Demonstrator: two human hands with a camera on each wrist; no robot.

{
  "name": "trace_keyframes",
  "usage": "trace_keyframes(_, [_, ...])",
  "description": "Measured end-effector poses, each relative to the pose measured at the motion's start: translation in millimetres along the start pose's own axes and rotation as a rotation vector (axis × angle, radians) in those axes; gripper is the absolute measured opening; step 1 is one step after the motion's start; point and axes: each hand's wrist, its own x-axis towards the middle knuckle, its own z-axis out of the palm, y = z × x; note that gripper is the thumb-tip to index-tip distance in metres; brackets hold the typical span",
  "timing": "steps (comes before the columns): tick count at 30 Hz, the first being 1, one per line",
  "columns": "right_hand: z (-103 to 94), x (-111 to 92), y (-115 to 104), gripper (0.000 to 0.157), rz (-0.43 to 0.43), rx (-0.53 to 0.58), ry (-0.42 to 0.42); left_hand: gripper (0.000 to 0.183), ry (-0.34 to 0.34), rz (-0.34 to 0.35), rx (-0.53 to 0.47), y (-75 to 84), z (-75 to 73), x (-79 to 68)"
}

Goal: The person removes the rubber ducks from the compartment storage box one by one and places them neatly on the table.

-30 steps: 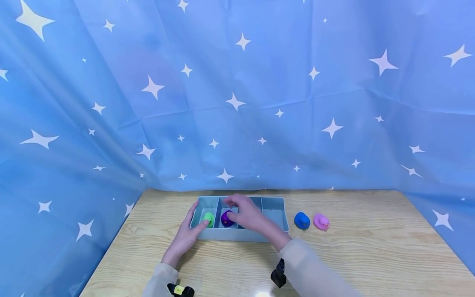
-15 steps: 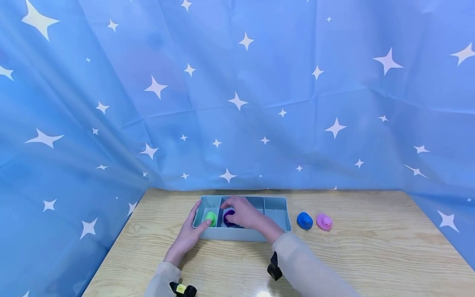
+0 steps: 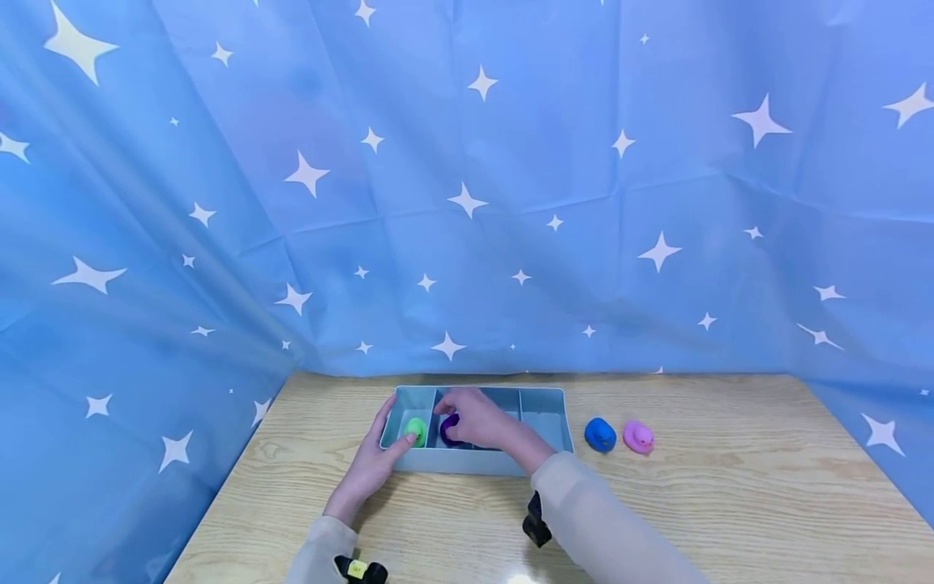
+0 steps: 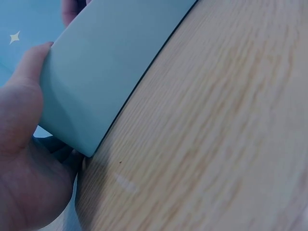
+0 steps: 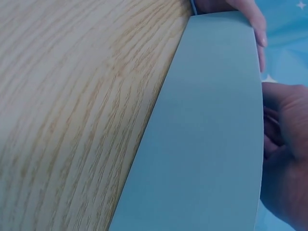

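Observation:
A grey-blue divided box (image 3: pixel 467 462) stands on the wooden table, its compartments in a row. My left hand (image 3: pixel 370 462) grips the box's left end, thumb over the front rim and fingers along the side. Inside the leftmost compartment sits a green rubber duck (image 3: pixel 416 431), close to that thumb. My right hand (image 3: pixel 477 420) reaches into the second compartment and holds a purple rubber duck (image 3: pixel 448 430) between thumb and fingers; the hand covers part of it. Both wrist views show mainly the box's outer front wall (image 5: pixel 202 120), which hides the ducks.
A blue rubber duck (image 3: pixel 600 435) and a pink one (image 3: pixel 638 437) sit on the table (image 3: pixel 730 503) just right of the box. Behind the table's far edge hangs a blue curtain (image 3: pixel 554 308) with white stars.
My right hand has closed in over the purple duck, covering more of it, and its forearm has shifted slightly left. The left hand keeps its grip on the box.

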Motion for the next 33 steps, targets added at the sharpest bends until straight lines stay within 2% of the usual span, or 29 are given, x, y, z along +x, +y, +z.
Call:
trace_keyframes(10, [3.9,-3,5,0.028,-0.042,-0.028,0.009,0.083,-0.001,0.009,-0.014,2.7,3.1,-1.4])
trace_keyframes(17, [9.9,-3,7,0.028,-0.050,-0.140,-0.006,0.082,-0.001,0.008,-0.030,2.5,4.0,-1.7])
trace_keyframes(24, [9.8,-2,7,0.025,-0.042,-0.185,-0.025,0.082,0.004,0.002,-0.018,3.2,3.3,-2.3])
trace_keyframes(33, [7.3,1,6,0.024,-0.081,-0.280,-0.068,0.081,0.005,-0.009,-0.006,8.5,2.2,-3.2])
